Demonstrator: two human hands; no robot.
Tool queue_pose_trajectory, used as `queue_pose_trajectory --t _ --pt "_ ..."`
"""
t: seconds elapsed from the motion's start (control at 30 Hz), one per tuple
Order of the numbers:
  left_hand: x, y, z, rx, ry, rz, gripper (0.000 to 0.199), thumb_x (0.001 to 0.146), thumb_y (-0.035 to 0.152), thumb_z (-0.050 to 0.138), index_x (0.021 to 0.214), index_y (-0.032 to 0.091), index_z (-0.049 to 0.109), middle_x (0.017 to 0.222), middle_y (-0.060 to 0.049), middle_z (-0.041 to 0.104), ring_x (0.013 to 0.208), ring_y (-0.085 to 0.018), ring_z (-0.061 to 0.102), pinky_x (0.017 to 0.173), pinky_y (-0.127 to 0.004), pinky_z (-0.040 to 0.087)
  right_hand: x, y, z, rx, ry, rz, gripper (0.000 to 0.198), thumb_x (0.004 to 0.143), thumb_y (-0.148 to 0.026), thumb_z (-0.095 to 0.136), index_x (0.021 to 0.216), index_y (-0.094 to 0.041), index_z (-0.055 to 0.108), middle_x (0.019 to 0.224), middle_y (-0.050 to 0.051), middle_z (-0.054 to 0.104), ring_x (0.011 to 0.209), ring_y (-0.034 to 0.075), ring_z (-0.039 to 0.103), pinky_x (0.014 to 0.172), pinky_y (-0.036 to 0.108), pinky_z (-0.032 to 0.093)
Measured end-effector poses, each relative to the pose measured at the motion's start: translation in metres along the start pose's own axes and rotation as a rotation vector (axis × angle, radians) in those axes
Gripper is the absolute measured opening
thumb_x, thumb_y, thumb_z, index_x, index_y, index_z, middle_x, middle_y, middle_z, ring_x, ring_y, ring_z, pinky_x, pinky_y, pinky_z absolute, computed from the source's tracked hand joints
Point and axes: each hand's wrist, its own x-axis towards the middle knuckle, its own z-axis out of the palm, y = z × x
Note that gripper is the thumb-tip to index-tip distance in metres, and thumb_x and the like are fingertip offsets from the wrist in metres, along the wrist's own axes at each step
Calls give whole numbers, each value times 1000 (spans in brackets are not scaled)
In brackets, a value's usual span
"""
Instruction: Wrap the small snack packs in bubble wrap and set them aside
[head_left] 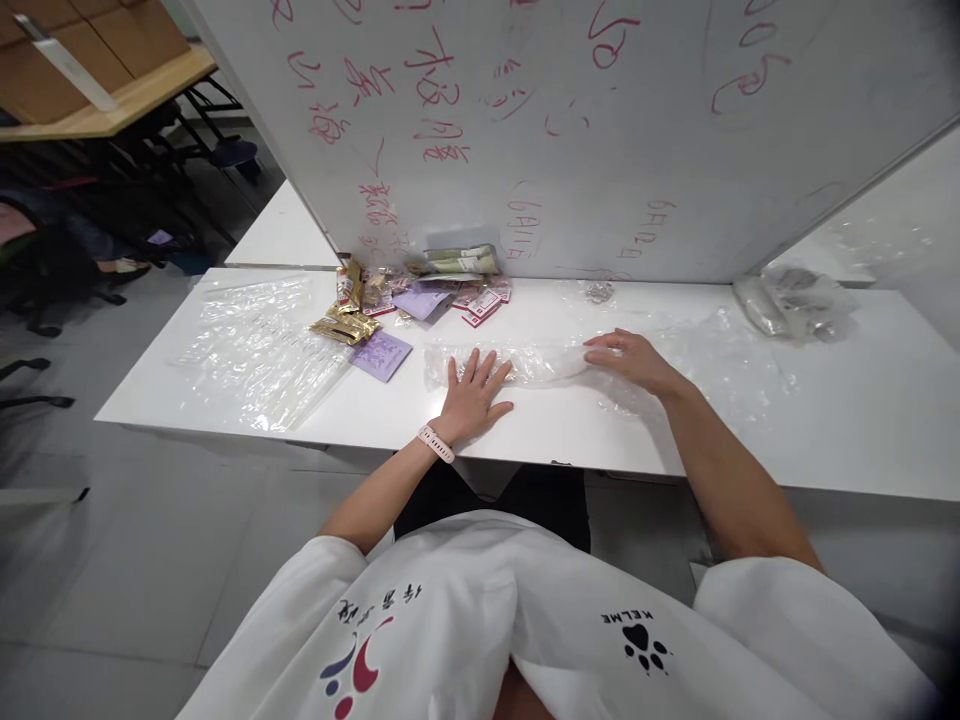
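Apparently mid-smoothing, the left hand (466,404) lies flat, fingers spread, on a clear plastic sleeve (544,366) along the desk (555,428); the right hand (634,362) bends its fingers nearly together at the sleeve's right end, their grip unclear. The next move seems to call for steady pinning. Contents of the sleeve, nearby gold packets (343,327) and a purple packet (382,356) cannot be made out.

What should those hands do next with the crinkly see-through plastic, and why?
Probably the right hand should gently smooth the clear plastic film toward the right: it looks wrinkled, and the left hand, spread flat on its left part, seems able to steady it.
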Motion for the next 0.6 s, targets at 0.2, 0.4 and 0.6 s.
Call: queue_pose_trajectory --t 0.2,0.4,0.6 --pt "-2 1 1 -3 -2 20 67 99 55 40 158 32 22 165 -5 25 155 -35 11 120 -70 4 -11 -9 -2 -306 118 65 43 85 -55 59 61 -19 57 76 6 64 94 29 59 103 51 34" --pt "4 3 0 -34 -14 2 67 98 53 45 158 31 25 165 -6 24 155 -35 10 119 -71 2 -30 -94 47 -290 505 -170 42 100 -25 29 117 -16 67 123 15 66 121 30 53 107 51 34" --pt "-17 4 -15 -392 130 -131 43 97 36 52 139 26 53 152 -10 49 148 -30 33 122 -59 23 -27 -116 135 -233 -71 -469 54 104 -38 22 157 -27 32 161 4 33 150 24 27 119 48 27"
